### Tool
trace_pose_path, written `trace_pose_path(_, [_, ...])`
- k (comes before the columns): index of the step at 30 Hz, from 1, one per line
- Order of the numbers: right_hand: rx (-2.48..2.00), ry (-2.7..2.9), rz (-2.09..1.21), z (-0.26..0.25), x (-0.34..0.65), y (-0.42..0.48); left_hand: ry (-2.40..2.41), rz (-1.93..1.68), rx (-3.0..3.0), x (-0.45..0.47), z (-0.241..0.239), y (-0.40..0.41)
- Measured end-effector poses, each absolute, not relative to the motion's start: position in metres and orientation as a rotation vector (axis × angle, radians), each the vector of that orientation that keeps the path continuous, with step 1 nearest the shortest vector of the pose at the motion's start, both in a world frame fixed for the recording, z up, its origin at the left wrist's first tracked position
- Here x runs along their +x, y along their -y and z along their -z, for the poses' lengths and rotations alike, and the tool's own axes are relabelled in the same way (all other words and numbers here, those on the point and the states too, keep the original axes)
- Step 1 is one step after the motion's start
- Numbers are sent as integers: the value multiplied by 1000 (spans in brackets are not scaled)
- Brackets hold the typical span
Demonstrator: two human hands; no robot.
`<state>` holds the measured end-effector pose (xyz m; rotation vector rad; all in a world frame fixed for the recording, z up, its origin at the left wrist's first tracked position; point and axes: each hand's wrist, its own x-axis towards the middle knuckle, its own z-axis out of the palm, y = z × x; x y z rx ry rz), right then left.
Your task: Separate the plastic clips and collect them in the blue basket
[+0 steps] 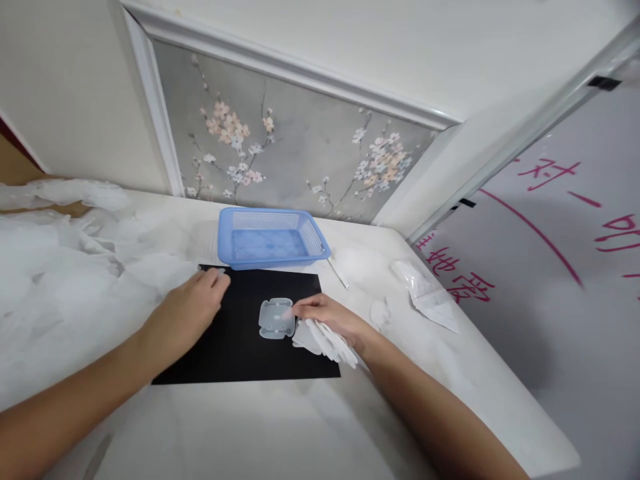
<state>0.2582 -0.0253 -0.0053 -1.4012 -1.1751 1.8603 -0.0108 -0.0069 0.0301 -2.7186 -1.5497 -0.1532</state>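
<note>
The right hand (pixel 333 315) grips fanned white pieces (pixel 324 343) over the mat's (pixel 240 363) right edge; that loose bunch could slip onto the plastic plate (pixel 277 323) mid-mat. The left hand (pixel 193 300) curls at the mat's far-left corner, its contents unclear.

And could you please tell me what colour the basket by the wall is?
The basket is blue, in the head view.

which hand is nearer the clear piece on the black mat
Right hand, at the right edge of the clear piece; the left hand is farther off, to its left.
</note>
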Motion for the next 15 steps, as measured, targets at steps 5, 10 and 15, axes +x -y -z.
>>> trace_pose_path(5, [-1406,1191,-1849,9,261,24,1397,381,-3102,0,-28,11])
trace_pose_path(10, [-1387,1217,-1861,10,262,24,1389,399,-2774,-10,-15,-1])
trace_pose_path(15, [-1395,1210,-1849,10,258,27,1481,198,-2709,-6,-3,5])
